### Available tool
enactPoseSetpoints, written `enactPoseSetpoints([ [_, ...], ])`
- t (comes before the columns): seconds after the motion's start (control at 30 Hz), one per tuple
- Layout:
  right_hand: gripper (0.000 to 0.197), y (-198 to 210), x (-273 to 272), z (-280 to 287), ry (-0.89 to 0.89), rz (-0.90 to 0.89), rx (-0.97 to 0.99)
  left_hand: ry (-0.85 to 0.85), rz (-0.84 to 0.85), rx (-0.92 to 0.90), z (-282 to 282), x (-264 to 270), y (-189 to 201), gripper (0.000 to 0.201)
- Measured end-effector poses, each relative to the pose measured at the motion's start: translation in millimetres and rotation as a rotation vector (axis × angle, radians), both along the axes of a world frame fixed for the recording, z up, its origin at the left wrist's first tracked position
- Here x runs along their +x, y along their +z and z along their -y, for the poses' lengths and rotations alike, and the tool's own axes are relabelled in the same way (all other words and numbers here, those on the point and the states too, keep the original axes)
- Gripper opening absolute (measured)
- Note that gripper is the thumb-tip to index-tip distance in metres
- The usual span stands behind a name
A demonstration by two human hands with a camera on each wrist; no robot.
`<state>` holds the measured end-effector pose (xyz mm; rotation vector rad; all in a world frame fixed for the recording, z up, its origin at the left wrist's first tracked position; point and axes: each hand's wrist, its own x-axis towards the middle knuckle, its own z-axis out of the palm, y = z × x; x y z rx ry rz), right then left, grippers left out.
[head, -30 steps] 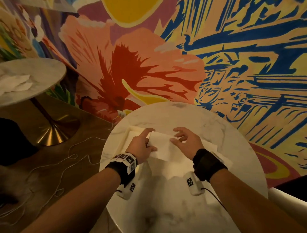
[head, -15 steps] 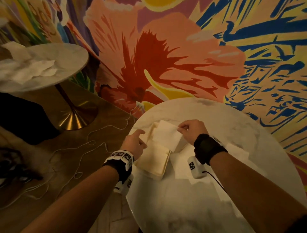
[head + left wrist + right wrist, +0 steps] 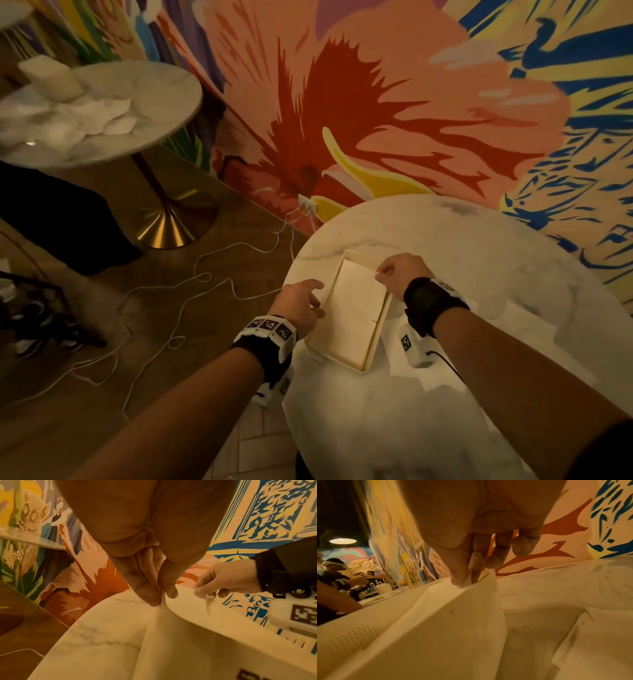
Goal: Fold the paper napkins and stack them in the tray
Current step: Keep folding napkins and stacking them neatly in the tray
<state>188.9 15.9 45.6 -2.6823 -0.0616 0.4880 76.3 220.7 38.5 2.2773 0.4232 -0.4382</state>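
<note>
Napkin (image 3: 356, 291), folded, hangs over the tray (image 3: 378, 330) near the left edge of the round marble table (image 3: 479, 274), pinched at both far corners. Right hand (image 3: 399, 274) has thumb and forefinger closed tight on one corner; left hand (image 3: 299, 303) has fingertips (image 3: 150, 596) pressed together on the other.

Risks:
- uneven release: one corner drops first, the sheet skews and lands across the tray wall
- thin paper, light grip: the fold likely springs open once let go
- a tug between the hands could tear or crease it
- tray sits close to the table rim, so a nudge from the left hand may push it off

Look: pale cream, soft, sagging between the two pinches, one clean folded edge, faint embossed dots. More loose napkins (image 3: 573, 628) lie on the table to the right.
</note>
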Motion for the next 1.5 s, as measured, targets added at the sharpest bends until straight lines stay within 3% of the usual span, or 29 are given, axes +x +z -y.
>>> enactPoseSetpoints([
  [0.13, 0.033, 0, 0, 0, 0.083, 0.041, -0.086, -0.016, -0.006, -0.01, -2, 2, 1, 0.056],
  [0.27, 0.041, 2, -1, -6, 0.191, 0.118, -0.128, -0.027, 0.0, 0.003, -3, 2, 2, 0.056],
  [0.37, 0.047, -5, -8, -19, 0.319, 0.081, -0.18, -0.031, 0.007, 0.013, -2, 2, 2, 0.056],
  [0.5, 0.072, -23, -17, -35, 0.473, 0.008, -0.3, -0.024, 0.011, 0.008, -2, 1, 1, 0.055],
  [0.7, 0.076, -34, -17, -43, 0.481, -0.078, -0.363, -0.016, -0.008, 0.009, -1, 2, 2, 0.057],
  [0.83, 0.072, -24, -19, -41, 0.461, -0.056, -0.293, -0.054, -0.016, 0.051, -1, 2, 8, 0.059],
  [1.0, 0.05, 5, -32, -17, 0.266, 0.139, 0.014, -0.109, 0.129, 0.211, 11, 8, 23, 0.057],
  [1.2, 0.027, 9, -49, 65, -0.073, 0.119, 0.207, -0.276, 0.313, 0.113, 90, 18, 34, 0.047],
  [1.37, 0.022, -22, -83, 157, -0.342, -0.029, 0.185, -0.444, 0.229, 0.026, 166, 15, 11, 0.051],
  [1.5, 0.029, -48, -109, 222, -0.471, -0.11, 0.123, -0.556, 0.06, 0.133, 200, 13, -14, 0.06],
])
